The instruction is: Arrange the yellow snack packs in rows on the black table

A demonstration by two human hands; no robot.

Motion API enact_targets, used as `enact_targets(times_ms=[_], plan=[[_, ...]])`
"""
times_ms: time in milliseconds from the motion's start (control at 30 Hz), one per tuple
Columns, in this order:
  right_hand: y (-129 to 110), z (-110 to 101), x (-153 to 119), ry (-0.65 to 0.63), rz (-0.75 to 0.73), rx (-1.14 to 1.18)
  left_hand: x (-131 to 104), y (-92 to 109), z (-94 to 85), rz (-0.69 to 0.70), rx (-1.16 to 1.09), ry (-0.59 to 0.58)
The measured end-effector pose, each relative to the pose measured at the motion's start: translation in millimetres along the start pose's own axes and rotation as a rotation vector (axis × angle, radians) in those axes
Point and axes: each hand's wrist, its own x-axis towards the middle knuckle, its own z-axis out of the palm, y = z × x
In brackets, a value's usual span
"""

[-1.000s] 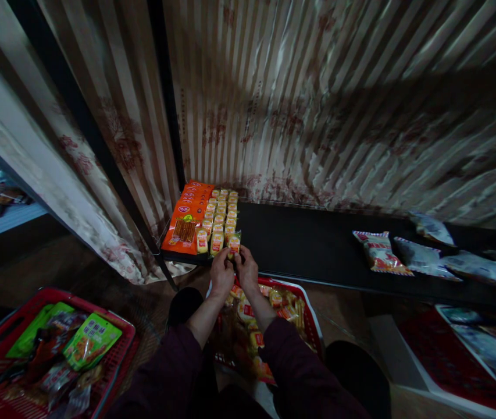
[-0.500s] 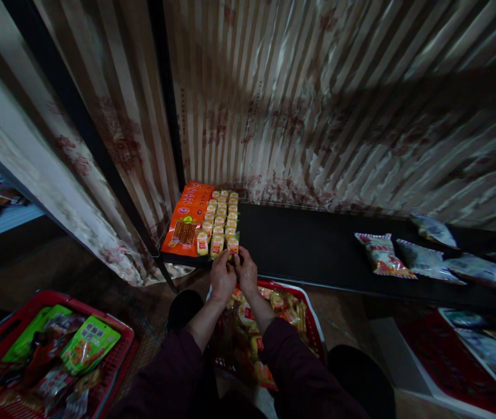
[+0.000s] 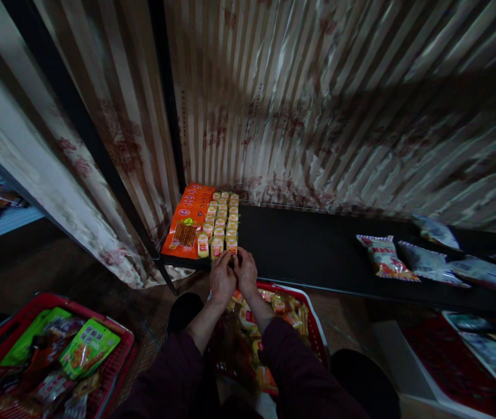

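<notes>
The left hand (image 3: 221,278) and the right hand (image 3: 246,271) were close together at the front edge of the long black shelf (image 3: 317,247), with their fingertips meeting just below the nearest small yellow snack packet with a red label (image 3: 231,245). The fingers of both hands were curled inward and seemed to pinch the lower edge of this packet, but the picture was too dark and small to tell it with certainty. The packet lay at the front end of the right row of the small yellow packets (image 3: 221,218), which stood in three neat rows on the left end of the shelf. Just beside these rows, on their left, lay the flat orange snack packs (image 3: 188,224). Under the wrists stood a red plastic basket with many yellow packets (image 3: 313,326). Another red plastic basket with green bags (image 3: 112,355) stood well apart at the left. White crinkled bags (image 3: 385,257) lay on the right part of the shelf.
</notes>
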Motion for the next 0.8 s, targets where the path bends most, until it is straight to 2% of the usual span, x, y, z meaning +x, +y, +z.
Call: enact_targets(times_ms=[233, 500, 800], plan=[[1.7, 0.3, -0.7, 0.033, -0.011, -0.041, -0.4, -5.7, 2.3, 0.035, 0.015, 0.009], [1.3, 0.2, 0.7, 0.03, 0.016, 0.047, -0.9, -6.4, -0.9, 0.061, 0.052, 0.002], [-0.4, 1.0, 1.7, 0.016, -0.007, 0.015, 0.9, -6.2, -3.2, 0.121, 0.077, 0.006]])
